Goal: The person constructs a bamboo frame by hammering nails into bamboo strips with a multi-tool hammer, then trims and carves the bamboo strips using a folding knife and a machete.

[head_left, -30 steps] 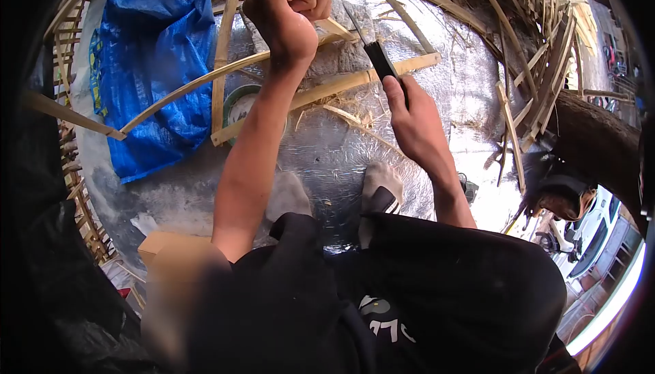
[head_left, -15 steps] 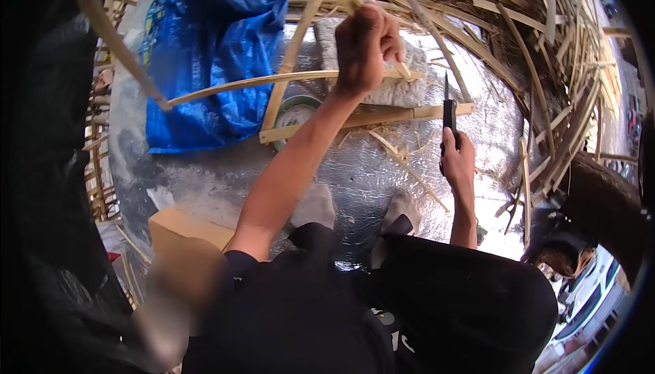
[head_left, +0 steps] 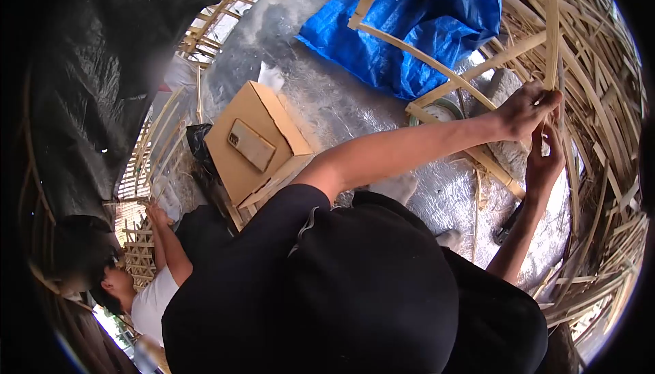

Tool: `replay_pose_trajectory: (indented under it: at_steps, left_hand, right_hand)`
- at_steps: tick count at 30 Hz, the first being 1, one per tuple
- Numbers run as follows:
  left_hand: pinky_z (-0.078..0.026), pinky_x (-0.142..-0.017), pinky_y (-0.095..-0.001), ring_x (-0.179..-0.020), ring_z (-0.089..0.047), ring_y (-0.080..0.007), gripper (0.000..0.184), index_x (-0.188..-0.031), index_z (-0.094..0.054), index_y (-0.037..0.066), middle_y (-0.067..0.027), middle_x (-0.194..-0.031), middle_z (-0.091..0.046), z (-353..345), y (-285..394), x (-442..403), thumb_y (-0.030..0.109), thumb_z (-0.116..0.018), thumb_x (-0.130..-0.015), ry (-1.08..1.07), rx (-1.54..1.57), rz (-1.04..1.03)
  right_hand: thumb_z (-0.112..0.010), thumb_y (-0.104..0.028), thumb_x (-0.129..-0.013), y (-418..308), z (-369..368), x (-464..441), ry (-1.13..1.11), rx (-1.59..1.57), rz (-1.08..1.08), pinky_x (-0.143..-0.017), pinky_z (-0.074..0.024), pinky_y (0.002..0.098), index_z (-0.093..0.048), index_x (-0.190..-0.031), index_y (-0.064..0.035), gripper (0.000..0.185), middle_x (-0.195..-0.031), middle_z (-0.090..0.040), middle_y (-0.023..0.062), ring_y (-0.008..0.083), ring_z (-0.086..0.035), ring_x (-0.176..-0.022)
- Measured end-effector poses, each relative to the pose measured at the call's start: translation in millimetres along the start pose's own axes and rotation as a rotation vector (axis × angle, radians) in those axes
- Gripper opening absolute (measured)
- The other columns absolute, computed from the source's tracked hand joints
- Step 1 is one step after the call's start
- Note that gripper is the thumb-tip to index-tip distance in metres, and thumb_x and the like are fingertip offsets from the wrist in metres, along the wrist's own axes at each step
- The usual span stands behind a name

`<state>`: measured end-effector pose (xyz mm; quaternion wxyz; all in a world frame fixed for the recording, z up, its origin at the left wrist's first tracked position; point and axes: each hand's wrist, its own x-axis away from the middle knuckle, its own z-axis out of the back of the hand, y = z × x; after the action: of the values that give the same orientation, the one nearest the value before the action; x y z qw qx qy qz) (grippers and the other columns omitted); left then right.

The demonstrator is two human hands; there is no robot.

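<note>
My left hand (head_left: 524, 111) is closed around the lower end of a pale bamboo strip (head_left: 551, 33) that rises toward the top of the view. Just below it, my right hand (head_left: 546, 157) has its fingers bent up against the same end, seemingly pinching it; the exact contact is partly hidden. A thinner bamboo strip (head_left: 426, 60) runs from an upper-left corner joint down toward my left hand. Beyond my right wrist, a black object (head_left: 507, 225), which looks like the knife, lies on the floor, partly covered by the forearm.
A blue tarp (head_left: 437, 19) lies ahead, near a stone block (head_left: 503, 91) and a round green-rimmed container (head_left: 443, 110). Split bamboo (head_left: 600, 101) is heaped at right. A cardboard box (head_left: 232, 111) bears a phone (head_left: 251, 145). Another person (head_left: 151, 306) sits at left.
My view has swung left, bringing the box and the other person into sight. My right hand has let go of the knife and come up beside my left hand at the strip.
</note>
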<state>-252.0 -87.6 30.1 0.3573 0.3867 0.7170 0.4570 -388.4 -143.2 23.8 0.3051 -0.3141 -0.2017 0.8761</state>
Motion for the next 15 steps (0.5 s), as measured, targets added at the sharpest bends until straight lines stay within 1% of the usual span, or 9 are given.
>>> replay_pose_trajectory:
  at_steps: [1,3,6,9,10,11,13,14,15]
  left_hand:
    - [-0.049,-0.088,-0.0393,-0.106,-0.058,-0.0226,0.061,-0.108,-0.068,0.001,-0.0162,-0.112,-0.062,10,6,-3,0.059,-0.049,-0.102,0.006,-0.291,-0.138]
    - [-0.047,-0.094,-0.0416,-0.114,-0.055,-0.0254,0.068,-0.118,-0.063,0.000,-0.0188,-0.122,-0.057,21,24,7,0.063,-0.046,-0.100,0.020,-0.371,-0.014]
    - [-0.047,-0.097,-0.0346,-0.123,-0.055,-0.0232,0.074,-0.142,-0.047,0.001,-0.0166,-0.136,-0.054,55,65,62,0.062,-0.045,-0.101,-0.056,-0.428,0.210]
    - [-0.050,-0.091,-0.0337,-0.111,-0.061,-0.0173,0.048,-0.133,-0.053,-0.004,-0.0127,-0.124,-0.064,101,79,153,0.034,-0.049,-0.103,0.116,-0.339,0.004]
    - [-0.049,-0.099,-0.0341,-0.108,-0.063,-0.0214,0.038,-0.125,-0.057,-0.002,-0.0155,-0.116,-0.065,113,82,186,0.024,-0.059,-0.098,0.338,-0.163,0.068]
    - [-0.050,-0.096,-0.0334,-0.104,-0.064,-0.0207,0.033,-0.122,-0.059,-0.001,-0.0139,-0.117,-0.066,139,69,222,0.022,-0.058,-0.098,0.372,-0.192,-0.098]
    - [-0.050,-0.096,-0.0334,-0.104,-0.064,-0.0207,0.033,-0.122,-0.059,-0.001,-0.0139,-0.117,-0.066,165,69,286,0.022,-0.058,-0.098,0.719,-0.285,0.001]
    - [-0.049,-0.096,-0.0333,-0.104,-0.064,-0.0206,0.033,-0.122,-0.059,-0.001,-0.0139,-0.117,-0.066,174,67,318,0.021,-0.058,-0.098,0.852,-0.379,0.097]
    - [-0.049,-0.096,-0.0333,-0.104,-0.064,-0.0206,0.033,-0.122,-0.059,-0.001,-0.0139,-0.117,-0.066,181,66,349,0.021,-0.058,-0.098,0.945,-0.477,0.212]
  right_hand:
    - [-0.070,-0.012,-0.094,2,-6,1,-0.005,-0.041,-0.051,-0.084,-0.0533,0.0359,-0.071,-0.112,-0.0022,0.021,-0.102,-0.075,0.0126,0.0232,-0.072,-0.094]
    - [-0.067,-0.013,-0.097,2,-13,5,0.013,-0.099,-0.123,-0.079,-0.0543,0.0335,-0.073,-0.108,-0.0036,0.016,-0.095,-0.077,0.0102,0.0164,-0.073,-0.088]
    - [-0.067,-0.015,-0.097,8,-13,11,0.005,-0.116,-0.140,-0.080,-0.0543,0.0309,-0.075,-0.111,-0.0060,0.018,-0.098,-0.077,0.0104,0.0152,-0.074,-0.091]
    - [-0.070,-0.012,-0.095,3,-13,9,-0.014,-0.177,-0.179,-0.083,-0.0545,0.0290,-0.074,-0.113,-0.0046,0.020,-0.100,-0.078,0.0108,0.0141,-0.074,-0.097]
    - [-0.067,0.000,-0.091,26,-25,12,0.009,-0.328,-0.175,-0.088,-0.0550,0.0295,-0.072,-0.117,-0.0010,0.027,-0.107,-0.077,0.0114,0.0164,-0.073,-0.101]
    - [-0.059,0.011,-0.086,29,-25,13,-0.002,-0.444,-0.201,-0.093,-0.0544,0.0299,-0.068,-0.121,0.0022,0.037,-0.113,-0.075,0.0128,0.0190,-0.071,-0.106]
    - [-0.055,0.017,-0.076,28,-29,14,-0.007,-0.612,-0.191,-0.098,-0.0528,0.0319,-0.067,-0.120,0.0043,0.048,-0.114,-0.074,0.0148,0.0213,-0.069,-0.111]
    - [-0.057,0.017,-0.073,13,-14,11,-0.058,-0.435,-0.199,-0.098,-0.0530,0.0320,-0.066,-0.120,0.0049,0.049,-0.115,-0.073,0.0158,0.0225,-0.069,-0.112]
    - [-0.051,0.018,-0.068,21,-23,15,-0.015,-0.590,-0.196,-0.099,-0.0505,0.0312,-0.067,-0.120,0.0022,0.056,-0.113,-0.074,0.0110,0.0189,-0.068,-0.111]
